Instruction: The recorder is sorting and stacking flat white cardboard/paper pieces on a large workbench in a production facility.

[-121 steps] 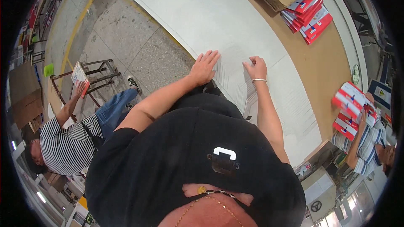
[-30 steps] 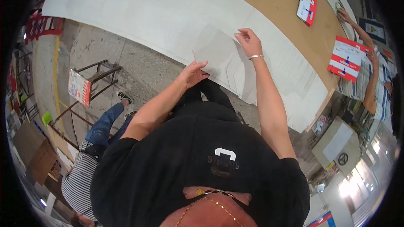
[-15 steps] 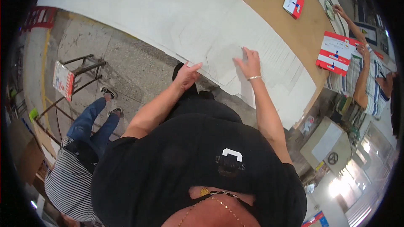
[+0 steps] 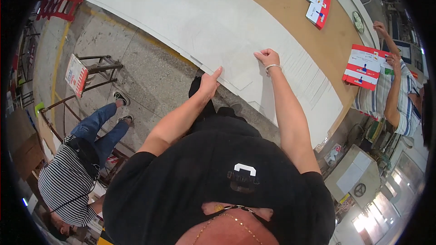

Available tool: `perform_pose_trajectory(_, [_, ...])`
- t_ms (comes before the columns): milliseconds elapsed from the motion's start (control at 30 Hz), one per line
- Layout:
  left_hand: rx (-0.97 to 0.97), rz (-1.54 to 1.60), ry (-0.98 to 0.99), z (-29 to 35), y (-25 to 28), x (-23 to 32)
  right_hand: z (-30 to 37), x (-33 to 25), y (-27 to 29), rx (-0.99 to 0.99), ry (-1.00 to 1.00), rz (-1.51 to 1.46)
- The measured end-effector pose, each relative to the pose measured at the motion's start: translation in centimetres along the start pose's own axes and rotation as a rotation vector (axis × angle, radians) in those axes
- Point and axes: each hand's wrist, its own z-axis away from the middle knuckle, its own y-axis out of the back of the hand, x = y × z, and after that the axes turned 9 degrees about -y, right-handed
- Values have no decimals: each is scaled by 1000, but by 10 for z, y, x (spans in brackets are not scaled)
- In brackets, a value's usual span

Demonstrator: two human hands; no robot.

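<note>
Large white sheets [image 4: 181, 22] lie fanned and overlapping along the near side of a long table. At their near edge is my left hand [image 4: 210, 84], its thumb on top and the fingers partly hidden at the rim; it appears to grip the edge. Farther in over the sheets, my right hand [image 4: 269, 57] is closed, thumb and forefinger pressed together. Whatever may be between those fingertips is too small to make out. A bracelet circles the right wrist.
Red and white printed cartons [image 4: 313, 0] rest on the brown board [image 4: 290, 18] at the far side. To the right, a co-worker [image 4: 386, 86] holds a similar carton piece [image 4: 363, 67]. Another person [image 4: 72, 177] is at left, near a metal frame [image 4: 102, 70] on the floor.
My right hand has gone from spread fingers to a closed pinch. The left hand's fingers have moved in against the sheet edge. The co-worker's raised hand has come away from the table's far rim.
</note>
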Motion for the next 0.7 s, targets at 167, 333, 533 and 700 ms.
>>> perform_pose_trajectory(167, [-231, -344, 61, 7, 9, 7, 7, -7, 0, 56, -64, 48])
perform_pose_trajectory(333, [-445, -441, -45, 9, 14, 13, 13, -14, -3, 123, -7, 134])
perform_pose_trajectory(533, [-446, -663, -155, 9, 8, 16, 16, -10, -5, 140, -65, 58])
perform_pose_trajectory(700, [-501, -627, -174, -1, 26, 8, 11, -12, -12, 72, -134, 12])
